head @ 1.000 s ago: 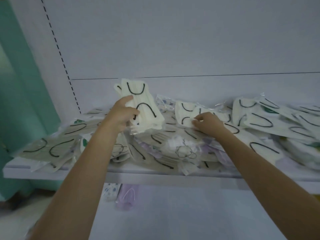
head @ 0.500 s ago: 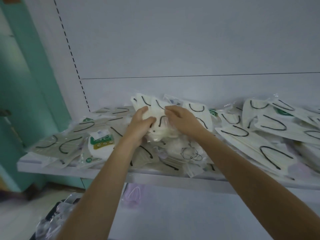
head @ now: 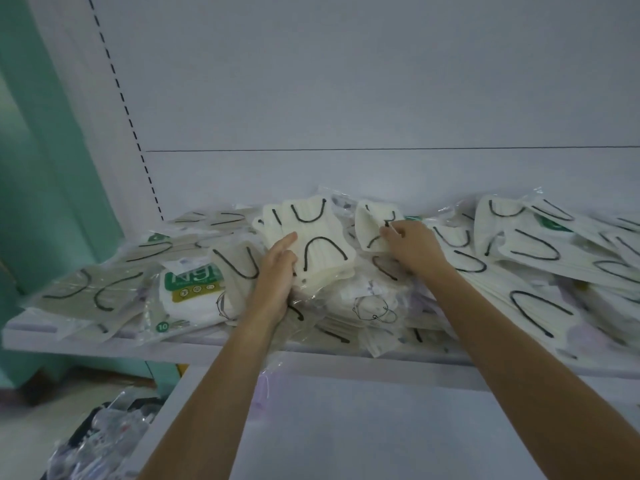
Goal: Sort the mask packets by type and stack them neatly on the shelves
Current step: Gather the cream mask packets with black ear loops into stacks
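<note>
Nearest us there's a lower shelf [head: 346,427] with a couple of stray packets under the lip of the shelf [head: 104,341] we're actually working on, and that one is buried edge to edge in loose mask packets. By its front left corner sits a green-labelled packet [head: 188,289], clearly a different type from the rest. Mid-shelf, our left hand [head: 273,275] grips a stack of cream packets [head: 322,247] with black ear loops, thumb on top and fingers curled under the left side, tilted up off the heap. A bit further back, our right hand [head: 414,249] pinches one more cream packet [head: 370,223] by its edge, lifted near the back of the shelf. So we reckon we're mid-sort, collecting the cream black-loop type into one bundle. Next move probably calls for laying that single packet square onto the stack without the slippery plastic sliding, then finding a spot to set the bundle down, since the heap on the right [head: 536,271] is untouched.
</note>
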A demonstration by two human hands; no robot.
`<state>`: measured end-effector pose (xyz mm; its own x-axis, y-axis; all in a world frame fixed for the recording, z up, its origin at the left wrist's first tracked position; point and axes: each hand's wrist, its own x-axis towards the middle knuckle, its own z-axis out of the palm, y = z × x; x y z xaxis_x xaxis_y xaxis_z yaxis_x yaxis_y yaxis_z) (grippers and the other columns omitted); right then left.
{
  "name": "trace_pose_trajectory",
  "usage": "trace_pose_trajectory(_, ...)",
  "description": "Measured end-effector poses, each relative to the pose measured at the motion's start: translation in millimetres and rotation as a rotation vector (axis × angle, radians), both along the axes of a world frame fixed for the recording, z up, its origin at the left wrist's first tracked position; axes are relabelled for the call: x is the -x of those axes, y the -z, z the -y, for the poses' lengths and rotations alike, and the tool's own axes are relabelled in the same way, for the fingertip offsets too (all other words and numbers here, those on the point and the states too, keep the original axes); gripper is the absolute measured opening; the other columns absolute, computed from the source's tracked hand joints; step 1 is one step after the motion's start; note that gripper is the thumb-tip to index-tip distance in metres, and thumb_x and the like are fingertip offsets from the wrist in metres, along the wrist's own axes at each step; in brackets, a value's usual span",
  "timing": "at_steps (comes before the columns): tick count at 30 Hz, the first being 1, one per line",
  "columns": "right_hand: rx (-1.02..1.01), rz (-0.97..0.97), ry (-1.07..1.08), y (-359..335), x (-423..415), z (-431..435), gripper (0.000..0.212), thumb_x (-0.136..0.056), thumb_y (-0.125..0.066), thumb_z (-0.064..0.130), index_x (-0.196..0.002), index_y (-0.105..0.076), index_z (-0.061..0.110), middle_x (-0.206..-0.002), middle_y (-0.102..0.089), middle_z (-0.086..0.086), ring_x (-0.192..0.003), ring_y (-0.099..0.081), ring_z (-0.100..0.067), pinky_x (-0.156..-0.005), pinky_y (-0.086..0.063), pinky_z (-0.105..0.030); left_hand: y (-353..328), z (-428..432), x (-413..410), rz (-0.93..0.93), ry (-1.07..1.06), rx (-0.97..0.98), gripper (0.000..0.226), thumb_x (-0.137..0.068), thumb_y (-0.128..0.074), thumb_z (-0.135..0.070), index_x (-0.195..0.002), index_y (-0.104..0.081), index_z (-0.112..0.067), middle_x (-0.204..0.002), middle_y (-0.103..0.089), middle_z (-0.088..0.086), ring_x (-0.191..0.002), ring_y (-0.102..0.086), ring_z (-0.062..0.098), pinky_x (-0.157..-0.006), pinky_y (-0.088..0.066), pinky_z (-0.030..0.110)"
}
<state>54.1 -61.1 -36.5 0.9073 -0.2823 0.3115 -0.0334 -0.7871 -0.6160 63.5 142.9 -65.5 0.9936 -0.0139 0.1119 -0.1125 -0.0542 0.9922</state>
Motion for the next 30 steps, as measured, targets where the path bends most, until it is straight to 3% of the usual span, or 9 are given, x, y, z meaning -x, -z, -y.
trace_pose_trajectory(3,-0.089,0.216,-0.101,-16.2,16.9,-19.7,0.04,-0.097,-0.044,0.03,-0.058,-0.035,0.028,-0.057,-0.036,0.01,-0.053,-0.033,-0.002,-0.053,-0.025,-0.022,-3.0,1.2,2.5,-0.009,0.033,0.084,0.035,-0.097,-0.041,-0.023,-0.13,-0.052,-0.026,-0.138,-0.05,0.003,-0.111,-0.052,0.01,-0.099,-0.041,0.027)
trace_pose_trajectory(5,-0.102,0.174,-0.237,-21.9,28.8,-40.6,0.028,-0.096,-0.044,0.037,-0.073,-0.056,0.028,-0.071,-0.054,0.01,-0.064,-0.047,-0.004,-0.063,-0.032,-0.023,-2.3,0.9,2.7,-0.03,0.07,0.185,0.031,-0.096,-0.044,-0.038,-0.12,-0.059,-0.024,-0.123,-0.062,-0.002,-0.11,-0.058,0.01,-0.102,-0.044,0.032)
trace_pose_trajectory(7,-0.05,0.012,-0.35,-20.4,34.8,-59.4,0.032,-0.095,-0.042,0.045,-0.103,-0.066,0.026,-0.1,-0.065,0.005,-0.089,-0.059,-0.013,-0.076,-0.04,-0.025,-0.2,-0.9,4.0,-0.014,0.11,0.263,0.032,-0.097,-0.043,-0.04,-0.102,-0.067,-0.02,-0.097,-0.073,-0.002,-0.091,-0.068,0.01,-0.086,-0.054,0.026)
trace_pose_trajectory(11,-0.033,-0.052,-0.369,-18.0,30.5,-64.0,0.037,-0.098,-0.037,0.041,-0.077,-0.056,0.018,-0.071,-0.052,0.005,-0.068,-0.048,-0.011,-0.068,-0.035,-0.026,5.0,-1.7,3.2,-0.002,0.096,0.168,0.063,-0.072,-0.066,-0.039,-0.128,-0.055,-0.012,-0.125,-0.061,0.012,-0.114,-0.059,0.028,-0.101,-0.045,0.049)
trace_pose_trajectory(15,0.074,-0.03,-0.023,-13.2,5.7,-26.0,0.041,-0.096,-0.043,0.038,-0.13,-0.051,0.017,-0.131,-0.053,-0.002,-0.121,-0.047,-0.021,-0.1,-0.036,-0.034,2.6,-2.7,6.1,0.024,0.06,0.18,0.052,-0.086,-0.059,-0.012,-0.135,-0.046,-0.023,-0.129,-0.056,-0.002,-0.115,-0.057,0.016,-0.1,-0.047,0.04)
trace_pose_trajectory(17,0.238,-0.246,0.078,-5.5,-4.2,-9.0,0.04,-0.089,-0.049,0.045,-0.112,-0.057,0.013,-0.119,-0.057,-0.008,-0.116,-0.049,-0.028,-0.098,-0.038,-0.039,4.4,-3.5,6.1,0.06,0.07,0.166,0.063,-0.089,-0.056,-0.009,-0.143,-0.033,-0.03,-0.134,-0.046,-0.009,-0.121,-0.051,0.013,-0.102,-0.044,0.037)
trace_pose_trajectory(20,0.21,-0.368,0.072,2.3,-11.0,-0.9,0.038,-0.088,-0.051,0.046,-0.07,-0.055,0.013,-0.071,-0.054,-0.002,-0.088,-0.054,-0.025,-0.084,-0.039,-0.035,9.1,-4.3,-0.1,0.089,0.087,0.148,0.068,-0.089,-0.055,-0.01,-0.145,-0.028,-0.037,-0.14,-0.039,-0.012,-0.126,-0.046,0.01,-0.105,-0.041,0.036)
trace_pose_trajectory(26,-0.016,-0.028,0.118,-6.3,-2.5,-5.3,0.026,-0.093,-0.051,0.029,-0.084,-0.069,0.012,-0.09,-0.067,-0.008,-0.091,-0.061,-0.027,-0.076,-0.041,-0.029,6.5,-2.9,-3.9,0.019,0.081,0.036,0.048,-0.093,-0.05,-0.015,-0.139,-0.041,-0.027,-0.13,-0.04,-0.011,-0.123,-0.042,0.009,-0.108,-0.037,0.035)
trace_pose_trajectory(30,-0.13,0.231,-0.065,-20.6,16.0,-26.4,0.027,-0.093,-0.052,0.034,-0.101,-0.071,0.016,-0.103,-0.068,0.0,-0.097,-0.061,-0.017,-0.075,-0.04,-0.024,-9.8,-1.3,-13.0,-0.108,0.186,0.016,0.045,-0.091,-0.047,-0.042,-0.131,-0.05,-0.022,-0.129,-0.053,-0.004,-0.116,-0.052,0.013,-0.103,-0.041,0.038)
